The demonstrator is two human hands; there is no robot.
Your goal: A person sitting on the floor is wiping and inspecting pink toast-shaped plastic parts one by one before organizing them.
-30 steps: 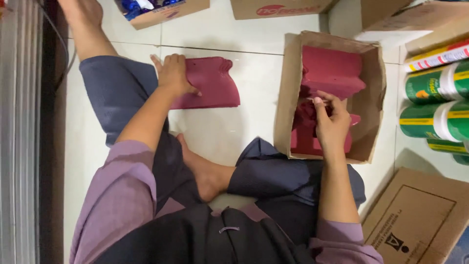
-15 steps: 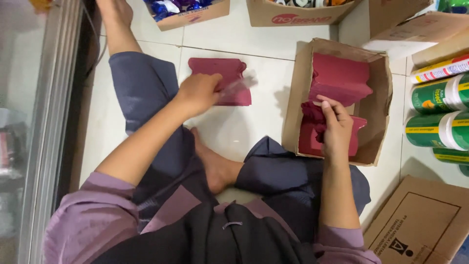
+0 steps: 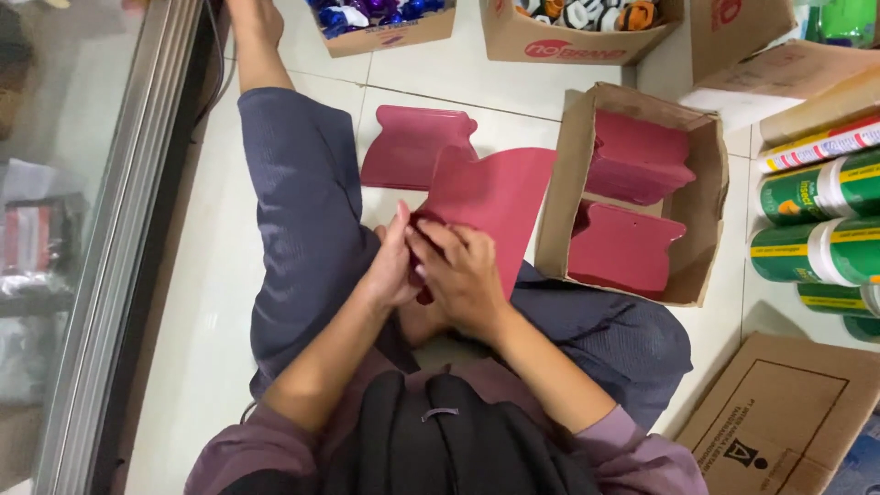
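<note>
held red piece (image 3: 490, 206): its near end is covered by the left hand (image 3: 392, 266) and right hand (image 3: 463, 275)
fingertips: how they grip underneath cannot be told
red piece on the floor (image 3: 412, 145): its right part is covered by the held one
open box (image 3: 561, 192): the lower ends of the red pieces inside are hidden by its walls
top boxes (image 3: 550, 41): cut by the upper edge, contents too small to tell
green cans (image 3: 816, 192): cut by the right edge
flat carton (image 3: 788, 412): runs off the lower right corner
left side behind glass (image 3: 46, 247): blurred
</note>
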